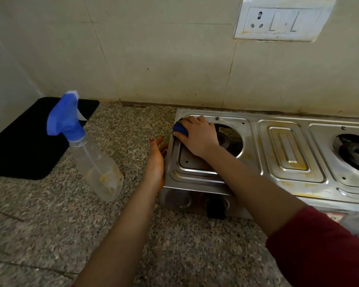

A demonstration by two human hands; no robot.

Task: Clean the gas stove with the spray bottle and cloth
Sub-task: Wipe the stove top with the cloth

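Fingers (192, 121) of the right hand (197, 137) curled over a small blue cloth (180, 129), apparently wadded and mostly hidden, pressing it onto the far left corner of the stainless steel gas stove (288, 150). The left hand (155, 162) lay flat against the stove's left side, fingers straight, holding nothing. A clear plastic spray bottle (91, 154) with a blue trigger head stood on the speckled granite counter (50, 224), left of the stove, near a black mat (29, 141).
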